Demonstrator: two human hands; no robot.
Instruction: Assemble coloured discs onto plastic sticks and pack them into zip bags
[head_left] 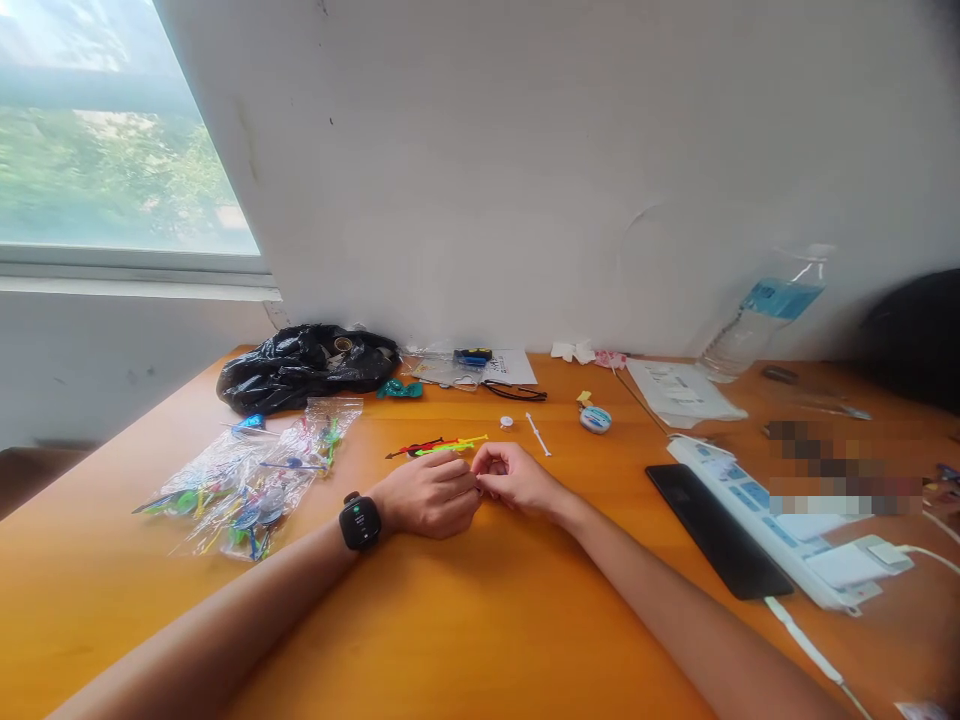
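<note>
My left hand (431, 493), with a black smartwatch (359, 521) on its wrist, rests on the orange table (450, 620) with its fingers curled. My right hand (512, 477) meets it fingertip to fingertip, also curled. Between the fingertips both hands pinch something small that I cannot make out. Just beyond the hands lie thin red, yellow and green plastic sticks (439, 446). A white stick (538, 433) and a small white disc (506, 422) lie a little further back.
Clear bags of colourful plastic parts (247, 480) lie at the left, a black plastic bag (304, 365) behind them. At the right are a black phone (716, 530), a white power strip (780, 520), papers (679, 390) and a water bottle (765, 310).
</note>
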